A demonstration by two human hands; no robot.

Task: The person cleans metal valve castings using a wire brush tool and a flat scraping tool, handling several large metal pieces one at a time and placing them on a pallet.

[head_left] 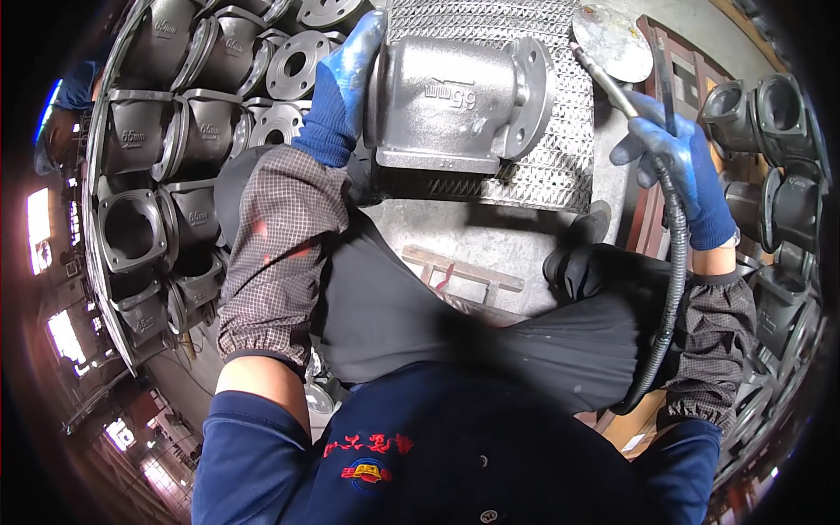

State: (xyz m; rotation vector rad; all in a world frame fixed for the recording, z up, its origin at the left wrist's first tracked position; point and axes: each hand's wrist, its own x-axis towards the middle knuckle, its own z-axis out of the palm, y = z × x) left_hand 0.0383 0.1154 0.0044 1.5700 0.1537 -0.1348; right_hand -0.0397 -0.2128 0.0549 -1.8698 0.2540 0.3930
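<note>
- Left hand [349, 77], one, blue-gloved: reached forward from a bent elbow, fingers extended and pressed together, laid along the left flange of the casting. The thumb was hidden; whether the hand pinched the flange could not be told.
- Right hand [674, 146], one, blue-gloved: raised off to the right of the casting, fingers curled round a hose-fed metal wand [606, 85], whose tip pointed forward and left, apart from the casting.
- Ribbed hose [677, 254], one: ran from the right hand down along the forearm.
- Checked oversleeves [289, 232], two: one on each forearm.
- Flanged valve-body casting [446, 101], one, grey: lay on the bench in front of the person, beside the left hand, one drilled round flange facing right.
- Expanded-metal bench top [569, 131], one: beneath the casting.
- Round stained plate [619, 48], one: at the bench's far right corner.
- Stacked grey castings [136, 131], at least eight: on the left.
- Further grey castings [779, 105], at least five: on the right.
- Low wooden frame [464, 273], one: on the floor.
</note>
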